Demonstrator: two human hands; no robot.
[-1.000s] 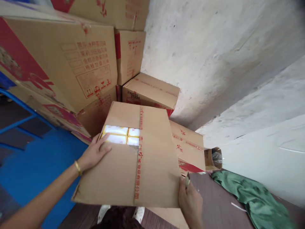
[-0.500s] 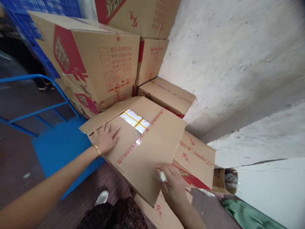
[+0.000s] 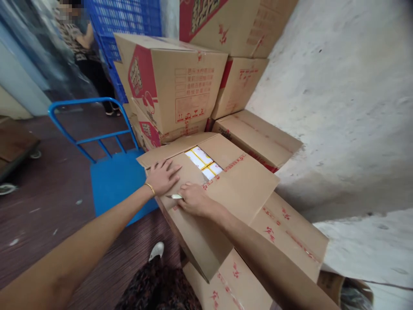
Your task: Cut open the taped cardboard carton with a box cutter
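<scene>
Left hand [image 3: 163, 175] lies spread flat on the box [image 3: 238, 189] near its left edge; right hand [image 3: 193, 199] beside it pinches a knife [image 3: 174, 196].

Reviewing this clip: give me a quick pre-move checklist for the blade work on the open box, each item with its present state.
1. Left hand flat on the box flap, steadying it: ok.
2. Right hand grips the small blade: ok.
3. Blade tip away from the left hand: not ok, it points toward the wrist, close by.
4. Yellow-edged packs inside clear of the blade: ok.
5. Box seated firmly on the boxes beneath: cannot tell.
6. Bystander away from the blade: ok, stands beyond the blue cart.
</scene>
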